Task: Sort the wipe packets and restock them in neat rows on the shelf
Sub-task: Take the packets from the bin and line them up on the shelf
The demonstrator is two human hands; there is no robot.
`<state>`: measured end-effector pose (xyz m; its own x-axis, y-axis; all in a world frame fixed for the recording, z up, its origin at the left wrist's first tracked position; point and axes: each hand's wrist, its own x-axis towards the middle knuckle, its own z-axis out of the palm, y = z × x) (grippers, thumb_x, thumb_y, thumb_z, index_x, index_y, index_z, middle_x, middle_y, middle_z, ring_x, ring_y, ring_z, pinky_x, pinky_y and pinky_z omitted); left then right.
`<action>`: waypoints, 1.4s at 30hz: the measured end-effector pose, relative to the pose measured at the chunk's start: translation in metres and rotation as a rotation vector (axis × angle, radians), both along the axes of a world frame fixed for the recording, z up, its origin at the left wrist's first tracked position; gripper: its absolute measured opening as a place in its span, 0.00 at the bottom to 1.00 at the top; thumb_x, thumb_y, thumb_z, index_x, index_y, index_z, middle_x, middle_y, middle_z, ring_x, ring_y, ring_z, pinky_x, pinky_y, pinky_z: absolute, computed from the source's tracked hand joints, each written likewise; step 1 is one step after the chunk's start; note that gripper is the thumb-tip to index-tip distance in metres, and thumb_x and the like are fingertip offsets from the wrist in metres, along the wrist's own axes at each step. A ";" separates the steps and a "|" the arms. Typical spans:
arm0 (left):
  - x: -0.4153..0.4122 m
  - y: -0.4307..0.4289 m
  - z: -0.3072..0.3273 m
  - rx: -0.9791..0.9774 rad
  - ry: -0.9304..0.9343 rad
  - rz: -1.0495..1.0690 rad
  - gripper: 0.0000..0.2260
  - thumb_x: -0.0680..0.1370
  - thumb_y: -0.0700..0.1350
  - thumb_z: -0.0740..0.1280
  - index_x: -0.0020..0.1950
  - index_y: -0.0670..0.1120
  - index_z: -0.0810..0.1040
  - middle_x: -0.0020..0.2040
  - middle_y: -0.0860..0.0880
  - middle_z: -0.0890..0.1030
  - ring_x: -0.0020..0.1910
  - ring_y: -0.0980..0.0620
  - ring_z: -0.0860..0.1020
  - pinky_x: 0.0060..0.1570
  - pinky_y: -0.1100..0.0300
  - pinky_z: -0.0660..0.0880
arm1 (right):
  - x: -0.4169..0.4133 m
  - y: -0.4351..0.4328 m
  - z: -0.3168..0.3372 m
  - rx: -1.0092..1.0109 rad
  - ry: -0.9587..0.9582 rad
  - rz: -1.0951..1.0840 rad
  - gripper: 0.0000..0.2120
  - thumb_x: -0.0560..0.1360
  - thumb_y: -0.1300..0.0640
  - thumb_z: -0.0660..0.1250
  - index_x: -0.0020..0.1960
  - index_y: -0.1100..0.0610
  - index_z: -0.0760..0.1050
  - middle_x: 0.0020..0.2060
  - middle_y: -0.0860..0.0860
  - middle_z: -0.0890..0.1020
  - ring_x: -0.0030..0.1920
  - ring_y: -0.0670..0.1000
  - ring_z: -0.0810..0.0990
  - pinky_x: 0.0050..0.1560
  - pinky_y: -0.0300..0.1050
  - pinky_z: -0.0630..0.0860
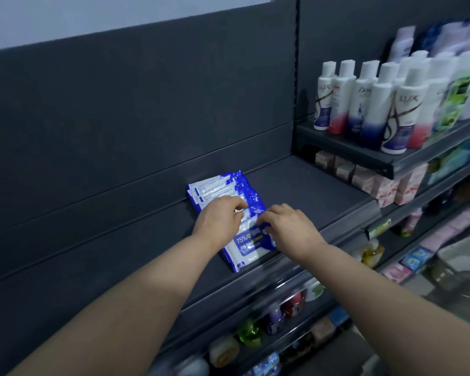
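A dark grey back panel [120,118] fills the picture from 9 to 12 o'clock. A strip of pale wall [92,12] shows above it at 11 o'clock. A black post [297,63] runs down at 12 o'clock. The dark shelf [310,191] lies in the middle. At 2 o'clock a higher shelf [350,156] carries white bottles [377,104], with pink boxes [385,189] under it. Blurry lower racks [304,335] sit at 5 o'clock. The light is dim.

Left hand [219,218] and right hand [291,226] are bare, with bare forearms [147,280] behind them
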<state>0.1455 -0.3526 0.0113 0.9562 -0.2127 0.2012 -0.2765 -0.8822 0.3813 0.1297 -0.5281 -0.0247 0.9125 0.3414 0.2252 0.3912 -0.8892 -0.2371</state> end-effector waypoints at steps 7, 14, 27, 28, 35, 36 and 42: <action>-0.033 -0.100 -0.010 0.011 0.119 -0.180 0.11 0.75 0.40 0.66 0.53 0.52 0.82 0.51 0.52 0.84 0.52 0.51 0.80 0.54 0.58 0.76 | -0.077 -0.111 -0.018 -0.009 0.106 -0.182 0.17 0.76 0.60 0.62 0.63 0.48 0.72 0.58 0.50 0.75 0.62 0.54 0.71 0.56 0.47 0.70; -0.098 -0.255 -0.044 0.117 0.222 -0.528 0.09 0.75 0.41 0.69 0.55 0.48 0.82 0.51 0.50 0.83 0.52 0.51 0.80 0.51 0.62 0.74 | -0.201 -0.256 -0.052 -0.002 0.225 -0.503 0.14 0.77 0.59 0.62 0.61 0.48 0.74 0.58 0.52 0.77 0.61 0.57 0.73 0.56 0.49 0.73; -0.157 -0.404 -0.160 0.647 0.494 -1.029 0.14 0.77 0.44 0.68 0.62 0.51 0.78 0.59 0.51 0.79 0.58 0.50 0.77 0.58 0.55 0.75 | -0.332 -0.350 -0.157 0.098 0.609 -0.920 0.15 0.78 0.59 0.61 0.63 0.49 0.75 0.60 0.51 0.76 0.61 0.54 0.74 0.56 0.48 0.73; -0.155 -0.409 -0.170 0.669 0.507 -1.052 0.14 0.77 0.44 0.67 0.62 0.50 0.77 0.60 0.50 0.79 0.59 0.50 0.76 0.59 0.55 0.74 | -0.333 -0.352 -0.164 0.113 0.630 -0.952 0.15 0.78 0.59 0.60 0.63 0.49 0.74 0.60 0.51 0.77 0.61 0.54 0.74 0.56 0.48 0.73; -0.143 -0.420 -0.238 0.823 0.586 -1.169 0.14 0.77 0.42 0.64 0.62 0.50 0.77 0.61 0.48 0.77 0.60 0.47 0.75 0.55 0.55 0.73 | -0.350 -0.353 -0.215 0.210 0.837 -1.125 0.15 0.78 0.58 0.60 0.63 0.47 0.74 0.62 0.50 0.77 0.60 0.53 0.76 0.56 0.47 0.74; -0.143 -0.419 -0.246 0.853 0.598 -1.180 0.14 0.77 0.41 0.64 0.62 0.50 0.77 0.61 0.48 0.77 0.59 0.47 0.75 0.53 0.55 0.73 | -0.352 -0.351 -0.220 0.217 0.878 -1.126 0.16 0.78 0.59 0.60 0.63 0.47 0.74 0.62 0.50 0.77 0.61 0.54 0.76 0.57 0.47 0.74; -0.150 -0.416 -0.285 0.926 0.644 -1.216 0.15 0.78 0.38 0.62 0.62 0.50 0.77 0.60 0.48 0.78 0.57 0.46 0.76 0.51 0.54 0.75 | -0.363 -0.352 -0.249 0.273 0.986 -1.218 0.16 0.78 0.59 0.60 0.64 0.49 0.74 0.62 0.52 0.76 0.62 0.55 0.75 0.57 0.46 0.73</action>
<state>-0.0048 -0.7687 -0.2738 0.0227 -0.6631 -0.7482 -0.9442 -0.2603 0.2020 -0.2336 -0.8798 -0.2739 0.4176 -0.6201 -0.6641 -0.8882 -0.4327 -0.1545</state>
